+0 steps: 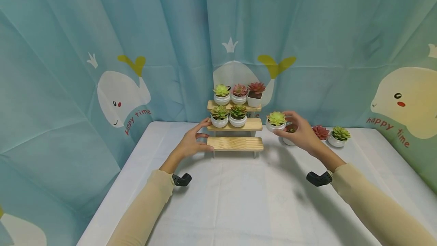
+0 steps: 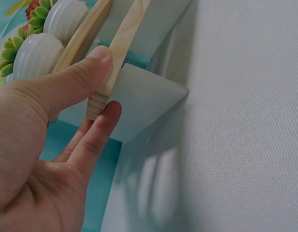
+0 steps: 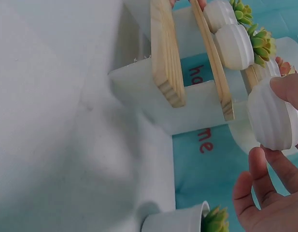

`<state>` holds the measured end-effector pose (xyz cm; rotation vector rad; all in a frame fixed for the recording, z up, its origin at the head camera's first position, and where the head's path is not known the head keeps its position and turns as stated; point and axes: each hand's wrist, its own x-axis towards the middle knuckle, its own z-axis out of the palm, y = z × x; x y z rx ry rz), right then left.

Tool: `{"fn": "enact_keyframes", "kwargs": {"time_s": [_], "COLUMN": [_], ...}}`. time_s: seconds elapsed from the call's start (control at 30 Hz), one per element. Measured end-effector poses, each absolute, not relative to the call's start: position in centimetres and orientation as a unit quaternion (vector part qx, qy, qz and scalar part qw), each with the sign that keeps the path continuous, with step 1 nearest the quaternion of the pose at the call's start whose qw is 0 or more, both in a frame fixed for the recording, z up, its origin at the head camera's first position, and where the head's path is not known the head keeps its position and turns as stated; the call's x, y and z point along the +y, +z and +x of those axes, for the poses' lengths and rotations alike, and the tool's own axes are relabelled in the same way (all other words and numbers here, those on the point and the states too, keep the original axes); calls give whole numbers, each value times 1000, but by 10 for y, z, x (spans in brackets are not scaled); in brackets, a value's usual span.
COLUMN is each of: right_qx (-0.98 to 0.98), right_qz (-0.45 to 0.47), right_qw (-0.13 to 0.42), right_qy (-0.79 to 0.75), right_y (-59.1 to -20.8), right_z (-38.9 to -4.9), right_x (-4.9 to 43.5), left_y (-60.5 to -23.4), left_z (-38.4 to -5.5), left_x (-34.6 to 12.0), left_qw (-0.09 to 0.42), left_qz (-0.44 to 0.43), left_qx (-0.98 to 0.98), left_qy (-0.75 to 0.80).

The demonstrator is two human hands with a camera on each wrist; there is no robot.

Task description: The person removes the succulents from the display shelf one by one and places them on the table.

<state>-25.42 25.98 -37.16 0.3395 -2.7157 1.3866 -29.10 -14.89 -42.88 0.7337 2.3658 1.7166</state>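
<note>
Behind everything hangs a light blue curtain (image 1: 184, 29) with printed whales, and before it is the desk (image 1: 239, 200), covered in white. Upon it is placed a three-tier wooden stand (image 1: 250, 125), whose boards have their long axis from left to right. The left hand (image 1: 191, 142) is at the left end of this stand; its thumb and fingers are bent and appear to pinch the end of the lowest board (image 1: 235, 144). The right hand (image 1: 302, 134) is partly closed, and between thumb and fingers it holds a light green potted succulent (image 1: 275, 122). This pot is in the air, roughly upright, just to the right of the middle board (image 1: 254, 124) and apart from it; the right hand is therefore the nearer one to that board's right end. Two green succulents (image 1: 219, 116) stand on the same board, toward its left. The top board (image 1: 211, 105) carries three succulents (image 1: 239, 94). Near and beyond the right hand, on the desk, are a partly hidden pot (image 1: 289, 140), a red succulent (image 1: 321, 132) and a green succulent (image 1: 338, 136).
</note>
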Motion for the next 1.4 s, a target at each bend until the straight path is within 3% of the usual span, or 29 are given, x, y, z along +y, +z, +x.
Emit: {"fn": "enact_keyframes", "kwargs": {"time_s": [0.87,1.4], "right_qx": [-882,-891], "right_qz": [113,90], "right_qw": [57,47], "right_qy": [453,443], "right_y": [-399,-432], "right_z": [-203,-193], "right_x": [315,328], "left_y": [-428,-426], "left_z": [-293,-291], "left_x": [-149,-149], "left_qw": [70,78], "left_qz": [241,237], "left_qx": [773,774], "left_qy": [582,582]}}
